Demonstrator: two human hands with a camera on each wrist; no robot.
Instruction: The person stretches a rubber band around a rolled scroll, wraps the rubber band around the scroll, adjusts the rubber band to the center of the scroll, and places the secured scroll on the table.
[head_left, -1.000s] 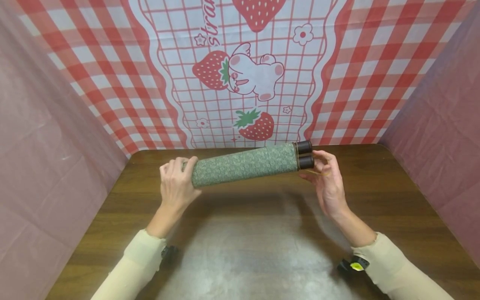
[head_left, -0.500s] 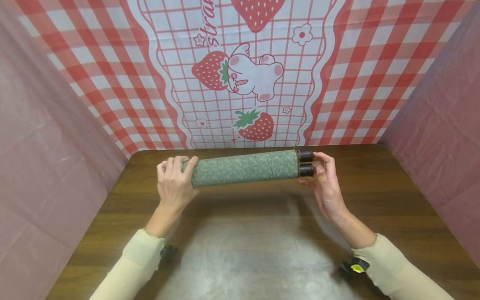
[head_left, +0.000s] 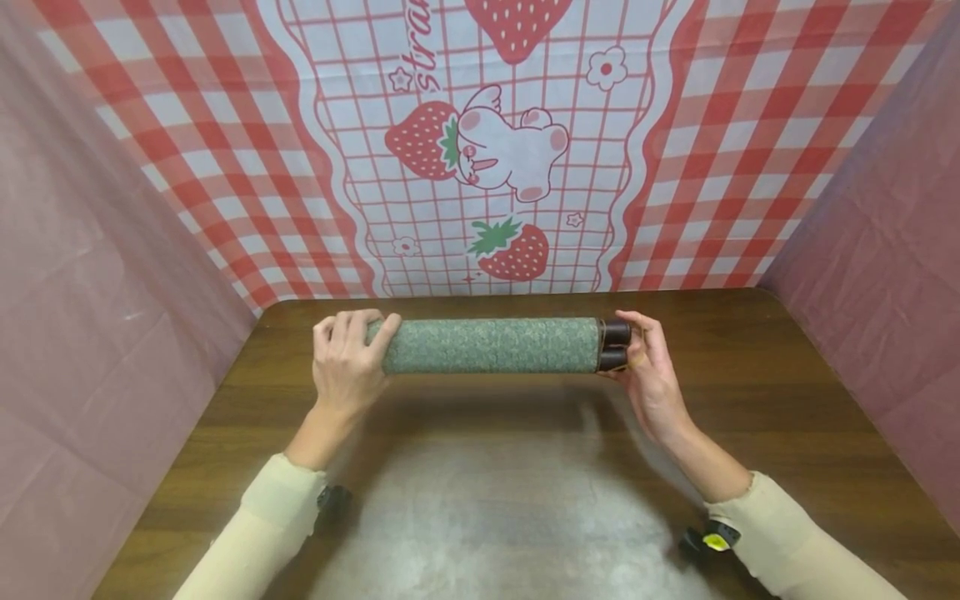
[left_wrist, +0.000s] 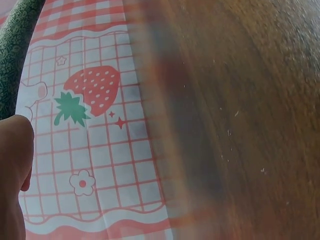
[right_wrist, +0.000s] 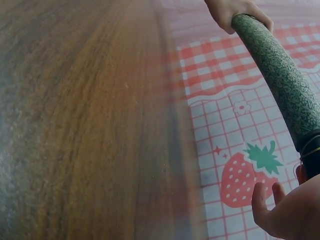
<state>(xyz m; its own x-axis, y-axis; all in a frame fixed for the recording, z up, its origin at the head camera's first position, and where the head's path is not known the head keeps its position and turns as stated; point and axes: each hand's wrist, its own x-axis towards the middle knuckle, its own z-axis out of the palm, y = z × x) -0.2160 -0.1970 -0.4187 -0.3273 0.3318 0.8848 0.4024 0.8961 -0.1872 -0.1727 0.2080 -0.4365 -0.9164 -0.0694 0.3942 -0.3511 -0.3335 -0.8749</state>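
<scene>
A rolled scroll (head_left: pixel 491 346) with green patterned backing is held level above the table, two dark roller ends (head_left: pixel 617 333) sticking out at its right. My left hand (head_left: pixel 347 358) grips the scroll's left end, fingers over the top; the roller ends on that side are hidden. At the other end, my right hand (head_left: pixel 652 375) holds the dark roller ends between thumb and fingers. A thin cord (head_left: pixel 602 343) loops round the scroll beside them. From the right wrist, the green roll (right_wrist: pixel 280 75) slants up to the left hand (right_wrist: pixel 239 12); some right fingers (right_wrist: pixel 260 202) show below it.
The brown wooden table (head_left: pixel 480 517) spreads beneath both hands. Behind it hangs a red-and-white checked cloth (head_left: pixel 720 150) with strawberries. Pink cloth walls (head_left: pixel 82 333) enclose the left and right sides.
The scroll's right end has come down, so it has gone from slanted to level. My right hand has closed in from beside the roller ends to hold them.
</scene>
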